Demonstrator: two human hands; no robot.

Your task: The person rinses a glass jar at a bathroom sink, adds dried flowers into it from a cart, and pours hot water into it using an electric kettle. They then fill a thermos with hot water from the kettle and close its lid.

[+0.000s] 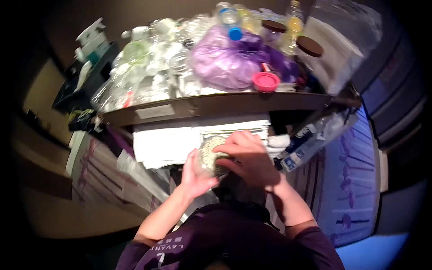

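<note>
A clear container packed with small pale pieces is in front of my body, tilted toward me. My left hand is wrapped around its left side and underside. From the right, my right hand bends over the container with curled fingers and thumb at its top and right edge. Whatever is between those fingertips is too small or hidden to name. Just beyond the hands, folded white towels lie on a lower shelf, with a rolled white cloth at their right.
Above stands a brown shelf crowded with bagged clear bottles, a purple plastic bag, a pink-lidded container and brown-lidded jars. A dark bin with spray bottles is at left. Plastic packets hang at right.
</note>
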